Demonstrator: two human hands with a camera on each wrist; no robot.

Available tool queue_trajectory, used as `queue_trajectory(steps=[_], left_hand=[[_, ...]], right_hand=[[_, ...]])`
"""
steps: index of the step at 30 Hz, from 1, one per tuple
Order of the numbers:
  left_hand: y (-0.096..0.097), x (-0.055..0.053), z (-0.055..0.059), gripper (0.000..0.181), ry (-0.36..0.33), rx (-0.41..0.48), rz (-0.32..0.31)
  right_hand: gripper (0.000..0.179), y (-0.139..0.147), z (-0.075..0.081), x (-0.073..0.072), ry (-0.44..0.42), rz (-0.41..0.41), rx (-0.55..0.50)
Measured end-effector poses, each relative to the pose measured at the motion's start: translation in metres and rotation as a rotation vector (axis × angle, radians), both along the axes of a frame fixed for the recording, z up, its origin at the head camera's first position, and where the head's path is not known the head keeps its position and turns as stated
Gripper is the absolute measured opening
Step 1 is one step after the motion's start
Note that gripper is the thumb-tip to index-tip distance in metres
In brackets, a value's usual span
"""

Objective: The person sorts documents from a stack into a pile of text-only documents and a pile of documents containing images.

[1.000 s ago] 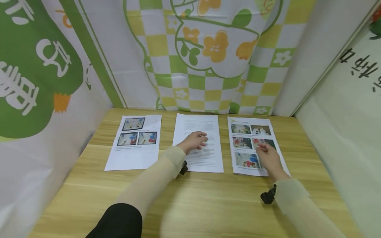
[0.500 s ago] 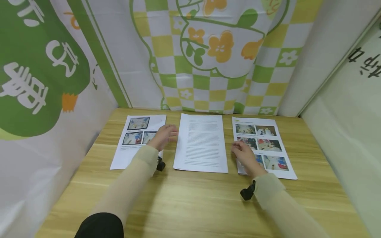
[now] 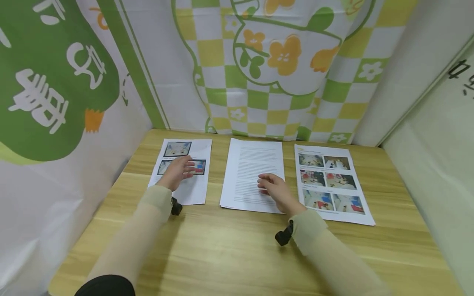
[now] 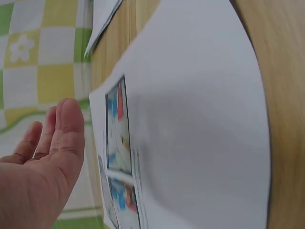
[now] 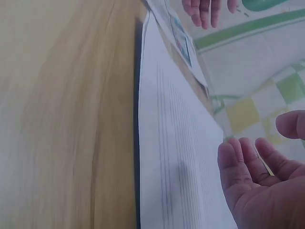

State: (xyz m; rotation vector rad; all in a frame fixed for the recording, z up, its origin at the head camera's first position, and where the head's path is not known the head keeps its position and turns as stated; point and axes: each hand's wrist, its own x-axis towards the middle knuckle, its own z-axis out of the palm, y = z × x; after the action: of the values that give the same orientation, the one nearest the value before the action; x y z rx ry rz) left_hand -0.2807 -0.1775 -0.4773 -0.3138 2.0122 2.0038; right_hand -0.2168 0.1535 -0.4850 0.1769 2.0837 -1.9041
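Three lots of printed paper lie in a row on the wooden table. Above the left sheet point(image 3: 190, 191), which carries framed pictures, hovers my left hand point(image 3: 177, 172), its fingers loosely extended and holding nothing. The middle stack of text pages point(image 3: 252, 172) has my right hand point(image 3: 277, 191) over its right part, fingers relaxed, palm facing inward. In the right wrist view the right hand point(image 5: 262, 186) is apart from the text page point(image 5: 176, 157). The left wrist view has the left hand point(image 4: 47, 167) raised off the picture sheet point(image 4: 200, 109). Rows of photos fill the right stack point(image 3: 329, 185), with no hand on it.
The wooden table point(image 3: 222, 250) ends against a checked, flower-printed cloth point(image 3: 266, 98) at the back. A white and green printed cloth point(image 3: 55, 94) hangs on the left, and a pale wall panel point(image 3: 437, 135) stands on the right. Small black cameras are strapped to both wrists.
Both hands have moved leftward: the left from the middle stack to the left sheet, the right from the right stack to the middle one. The papers keep their places on the table.
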Motion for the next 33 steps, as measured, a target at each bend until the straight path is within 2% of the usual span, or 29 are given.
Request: queue_trajectory(steps=[4, 11, 16, 19, 25, 28, 33], left_hand=[[-0.024, 0.004, -0.002, 0.055, -0.003, -0.015, 0.056], [-0.062, 0.013, 0.002, 0.058, 0.006, -0.094, 0.09], [-0.084, 0.017, 0.002, 0.06, -0.012, -0.115, 0.152], [-0.094, 0.02, 0.0, 0.059, -0.023, -0.123, 0.182], [-0.112, 0.023, -0.003, 0.065, -0.045, -0.175, 0.196], [-0.117, 0.022, -0.004, 0.066, -0.055, -0.233, 0.216], [-0.122, 0.022, -0.005, 0.065, -0.071, -0.275, 0.244]], right_hand=[[0.04, -0.022, 0.003, 0.0, 0.003, 0.062, -0.02], [0.038, -0.053, 0.006, -0.001, 0.04, 0.099, -0.047], [0.037, -0.076, 0.006, 0.0, 0.038, 0.128, -0.057], [0.037, -0.089, 0.006, 0.001, 0.018, 0.141, -0.087], [0.039, -0.114, 0.005, -0.002, -0.016, 0.143, -0.139], [0.039, -0.126, 0.003, -0.004, -0.035, 0.147, -0.143], [0.038, -0.14, -0.003, -0.004, -0.076, 0.146, -0.178]])
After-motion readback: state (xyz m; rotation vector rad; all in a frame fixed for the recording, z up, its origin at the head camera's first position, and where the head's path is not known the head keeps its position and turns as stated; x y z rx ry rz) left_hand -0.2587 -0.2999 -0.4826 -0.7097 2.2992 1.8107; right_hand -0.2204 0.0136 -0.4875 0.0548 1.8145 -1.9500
